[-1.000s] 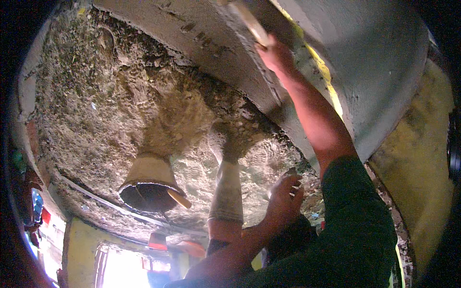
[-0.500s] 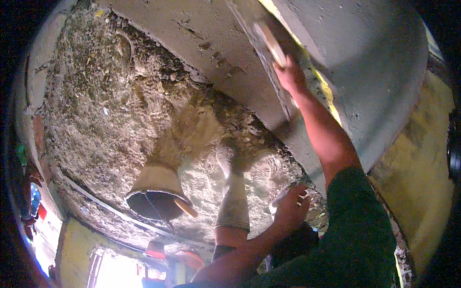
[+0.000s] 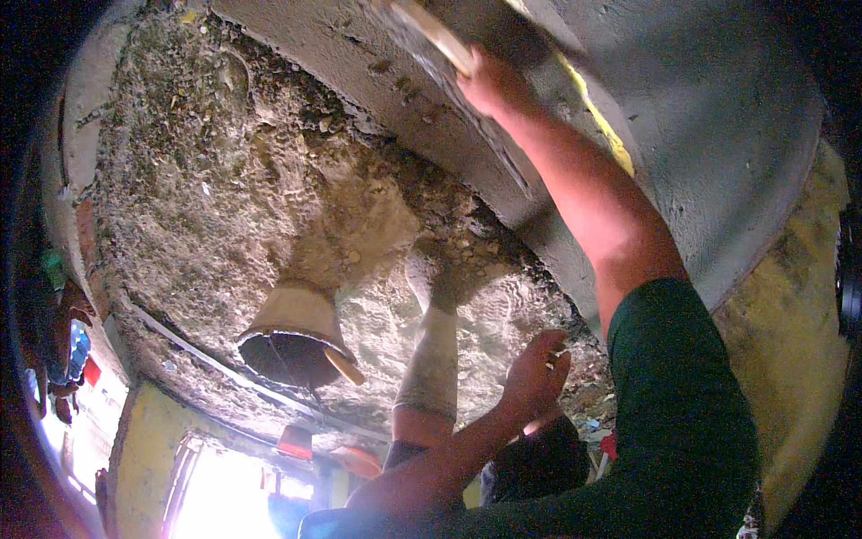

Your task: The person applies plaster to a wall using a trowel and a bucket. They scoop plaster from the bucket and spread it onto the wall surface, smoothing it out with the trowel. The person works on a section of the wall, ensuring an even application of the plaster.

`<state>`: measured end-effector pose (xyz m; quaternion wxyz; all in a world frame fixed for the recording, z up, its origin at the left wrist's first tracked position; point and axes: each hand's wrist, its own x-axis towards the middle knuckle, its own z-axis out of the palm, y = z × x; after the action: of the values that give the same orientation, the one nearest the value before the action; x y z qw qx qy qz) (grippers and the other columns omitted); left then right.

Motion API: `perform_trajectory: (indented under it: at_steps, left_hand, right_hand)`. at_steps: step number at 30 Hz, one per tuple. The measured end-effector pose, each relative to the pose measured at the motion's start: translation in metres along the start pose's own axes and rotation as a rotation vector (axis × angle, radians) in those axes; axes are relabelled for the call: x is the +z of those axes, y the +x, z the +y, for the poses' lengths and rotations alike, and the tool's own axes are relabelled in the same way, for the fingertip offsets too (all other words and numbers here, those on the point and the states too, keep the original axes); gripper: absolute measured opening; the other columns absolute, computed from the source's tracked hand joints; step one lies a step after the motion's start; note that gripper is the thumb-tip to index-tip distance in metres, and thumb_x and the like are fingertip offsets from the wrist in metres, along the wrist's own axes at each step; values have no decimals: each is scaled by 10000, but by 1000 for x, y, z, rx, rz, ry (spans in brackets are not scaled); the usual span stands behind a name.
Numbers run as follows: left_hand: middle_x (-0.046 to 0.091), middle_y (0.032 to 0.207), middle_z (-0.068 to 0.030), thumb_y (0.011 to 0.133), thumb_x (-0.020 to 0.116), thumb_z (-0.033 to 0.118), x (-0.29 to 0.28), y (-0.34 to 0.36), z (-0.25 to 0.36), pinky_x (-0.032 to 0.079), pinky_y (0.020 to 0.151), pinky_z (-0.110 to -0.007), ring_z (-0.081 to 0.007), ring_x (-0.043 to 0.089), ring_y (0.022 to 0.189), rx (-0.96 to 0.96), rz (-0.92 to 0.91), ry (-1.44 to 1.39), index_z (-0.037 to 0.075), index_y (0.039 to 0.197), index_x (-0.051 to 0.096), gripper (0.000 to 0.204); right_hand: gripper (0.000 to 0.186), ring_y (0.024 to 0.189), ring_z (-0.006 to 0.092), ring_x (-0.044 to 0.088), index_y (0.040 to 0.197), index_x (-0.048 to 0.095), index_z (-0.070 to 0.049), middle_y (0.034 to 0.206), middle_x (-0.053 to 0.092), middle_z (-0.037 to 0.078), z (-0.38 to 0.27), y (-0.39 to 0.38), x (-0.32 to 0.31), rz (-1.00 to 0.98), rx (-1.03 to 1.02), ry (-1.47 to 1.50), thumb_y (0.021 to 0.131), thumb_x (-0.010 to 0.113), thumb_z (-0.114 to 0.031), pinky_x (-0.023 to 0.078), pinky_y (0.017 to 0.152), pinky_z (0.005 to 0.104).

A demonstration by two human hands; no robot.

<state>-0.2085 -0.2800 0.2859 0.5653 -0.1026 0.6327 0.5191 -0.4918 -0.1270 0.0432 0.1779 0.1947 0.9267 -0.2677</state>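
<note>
My right hand (image 3: 492, 83) grips the pale wooden handle (image 3: 426, 31) of a long float (image 3: 485, 139), which lies along the grey plastered surface (image 3: 709, 153) beside a narrow yellow strip (image 3: 606, 126). My left hand (image 3: 534, 377) is lower, right of my leg in a pale covering (image 3: 425, 355), with its fingers curled; what is in them, if anything, is hidden. Left of that leg, a worn bucket (image 3: 287, 323) stands on rough, rubbly ground (image 3: 206, 198) with a wooden handle (image 3: 344, 366) jutting from its mouth.
A long pale strip (image 3: 215, 366) crosses the rubble behind the bucket. Farther off are a red container (image 3: 294, 442), an orange pan (image 3: 355, 463), a yellow wall (image 3: 144, 449) and a bright opening (image 3: 220, 494). A stained yellowish wall (image 3: 790, 296) is at the right.
My right hand and float went down and rightward, then back up and leftward along the plastered surface. My left hand shifted slightly, fingers still curled.
</note>
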Motion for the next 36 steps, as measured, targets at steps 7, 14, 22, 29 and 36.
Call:
perform_trajectory:
  at_steps: [7,14,22,29,36]
  left_hand:
    - [603,1058,-179,876,578,150,-2,4,-2,518,773,-390,-282,641,884,-55,-19,-43,54,1220,493,367]
    - [592,1033,-193,870,572,117,-25,-4,9,525,730,-386,-296,644,851,51,27,-64,35,1158,500,309]
    - [610,1024,-188,854,573,109,-20,4,-6,505,793,-407,-344,622,911,80,122,-87,45,1120,537,277]
    - [628,1003,-194,840,585,118,-17,6,-16,511,784,-436,-378,620,928,143,180,-13,65,1089,547,257]
    - [616,1017,-202,836,579,94,-9,-3,-20,492,822,-426,-372,613,940,137,117,-100,29,1110,537,285]
  right_hand:
    - [511,820,418,632,1180,492,-10,936,627,269,90,-110,29,264,-196,-122,812,668,-319,512,720,489]
    - [592,911,394,637,1262,467,-10,984,645,244,-24,31,7,186,-153,23,839,616,-396,515,791,477]
    - [576,876,407,639,1268,458,-41,983,644,244,-29,0,11,1,-9,-201,827,631,-369,519,756,495]
    - [482,877,454,600,1116,500,-22,921,613,281,110,-122,14,155,6,-49,817,666,-363,494,701,482]
    - [424,714,463,587,1019,525,-30,774,599,261,148,-223,21,159,98,-105,817,668,-375,468,601,497]
